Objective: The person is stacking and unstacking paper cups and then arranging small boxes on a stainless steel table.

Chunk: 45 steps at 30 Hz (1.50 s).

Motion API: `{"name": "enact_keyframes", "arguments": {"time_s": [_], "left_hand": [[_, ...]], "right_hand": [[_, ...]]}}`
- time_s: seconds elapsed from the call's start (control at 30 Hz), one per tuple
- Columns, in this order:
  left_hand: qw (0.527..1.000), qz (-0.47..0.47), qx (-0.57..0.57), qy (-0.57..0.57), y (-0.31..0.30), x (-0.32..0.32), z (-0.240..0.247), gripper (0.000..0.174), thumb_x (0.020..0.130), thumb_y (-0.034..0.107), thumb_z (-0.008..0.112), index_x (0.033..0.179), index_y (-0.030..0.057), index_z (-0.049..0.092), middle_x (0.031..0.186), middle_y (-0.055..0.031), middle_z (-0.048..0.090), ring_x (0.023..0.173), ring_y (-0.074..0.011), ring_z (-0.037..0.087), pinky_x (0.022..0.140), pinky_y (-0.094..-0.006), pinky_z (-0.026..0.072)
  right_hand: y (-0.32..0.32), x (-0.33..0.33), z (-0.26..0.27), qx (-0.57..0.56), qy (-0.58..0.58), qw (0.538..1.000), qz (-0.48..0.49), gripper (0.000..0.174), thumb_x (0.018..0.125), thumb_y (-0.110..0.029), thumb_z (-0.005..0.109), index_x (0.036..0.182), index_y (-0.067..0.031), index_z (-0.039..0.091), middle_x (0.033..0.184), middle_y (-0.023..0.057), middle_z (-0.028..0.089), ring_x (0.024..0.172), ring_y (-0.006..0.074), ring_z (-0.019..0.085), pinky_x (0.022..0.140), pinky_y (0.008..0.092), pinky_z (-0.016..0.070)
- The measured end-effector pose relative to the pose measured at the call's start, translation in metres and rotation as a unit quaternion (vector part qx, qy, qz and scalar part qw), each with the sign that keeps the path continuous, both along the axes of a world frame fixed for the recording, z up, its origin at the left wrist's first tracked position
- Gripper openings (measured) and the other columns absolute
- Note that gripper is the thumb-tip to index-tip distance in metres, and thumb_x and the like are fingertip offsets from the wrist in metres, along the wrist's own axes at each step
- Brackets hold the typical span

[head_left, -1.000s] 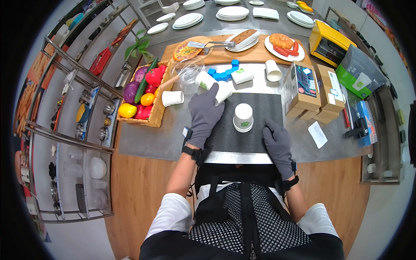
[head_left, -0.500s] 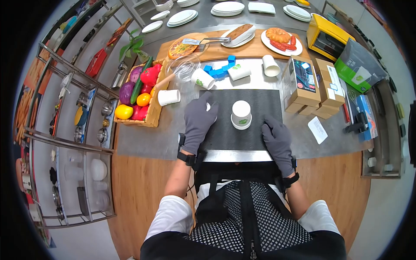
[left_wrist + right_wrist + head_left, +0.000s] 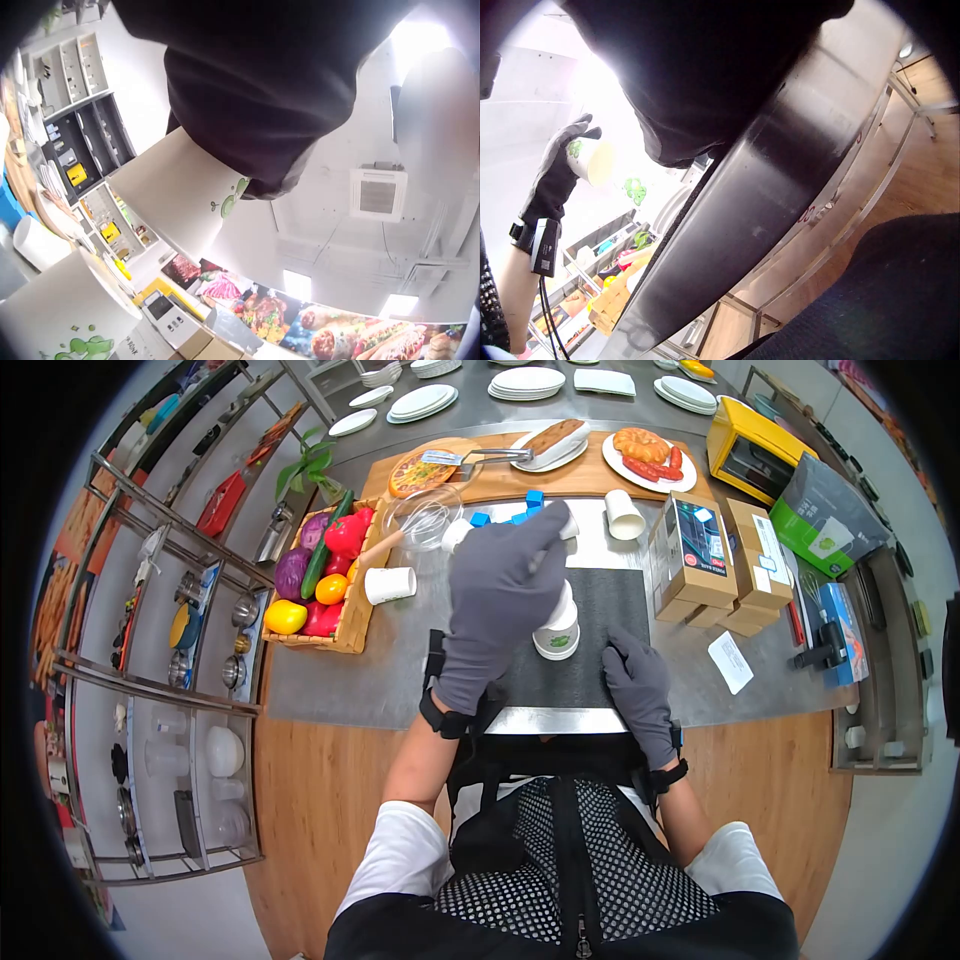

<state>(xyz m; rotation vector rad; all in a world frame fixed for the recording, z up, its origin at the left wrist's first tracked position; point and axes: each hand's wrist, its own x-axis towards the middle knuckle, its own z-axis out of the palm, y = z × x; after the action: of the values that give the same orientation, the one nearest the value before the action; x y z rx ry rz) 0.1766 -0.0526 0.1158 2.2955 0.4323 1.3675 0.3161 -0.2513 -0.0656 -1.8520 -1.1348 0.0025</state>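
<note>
My gloved left hand (image 3: 505, 595) is raised over the dark mat (image 3: 610, 605) and grips a white paper cup (image 3: 176, 195) with a green print. From the head view the hand hides this cup; the right wrist view shows the cup (image 3: 592, 161) tilted in the fingers. Below and just right of the hand, upside-down paper cups (image 3: 558, 638) stand stacked on the mat, partly covered by the hand. My gloved right hand (image 3: 638, 685) rests at the mat's right edge, fingers loosely curled and holding nothing.
Loose paper cups lie around the mat, one (image 3: 390, 585) by the vegetable basket (image 3: 350, 625), another (image 3: 625, 515) at the back right. Blue cubes (image 3: 534, 499) sit behind the left hand. A whisk (image 3: 425, 520) lies back left; cardboard boxes (image 3: 695, 550) stand at the right.
My left hand first touched a cup near the mat's back left, drew back toward me gripping it, then lifted it up and right above the stack. The right hand stayed in place.
</note>
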Motion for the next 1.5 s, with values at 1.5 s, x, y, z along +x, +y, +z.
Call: {"name": "enact_keyframes", "arguments": {"time_s": [1.5], "left_hand": [[0.870,0.178,0.063,0.455,0.118,-0.177,-0.131,0.081,0.082,0.019,0.086,0.158,0.0074,0.061,0.127,-0.0168,0.080,0.117,-0.0385,0.074,0.109,-0.0537,0.0486]], "right_hand": [[-0.001,-0.002,0.004,-0.021,-0.007,1.000,-0.016,0.029,0.105,-0.022,0.078,0.129,-0.0062,0.080,0.114,0.0183,0.083,0.105,0.0417,0.078,0.093,0.0493,0.0614]]}}
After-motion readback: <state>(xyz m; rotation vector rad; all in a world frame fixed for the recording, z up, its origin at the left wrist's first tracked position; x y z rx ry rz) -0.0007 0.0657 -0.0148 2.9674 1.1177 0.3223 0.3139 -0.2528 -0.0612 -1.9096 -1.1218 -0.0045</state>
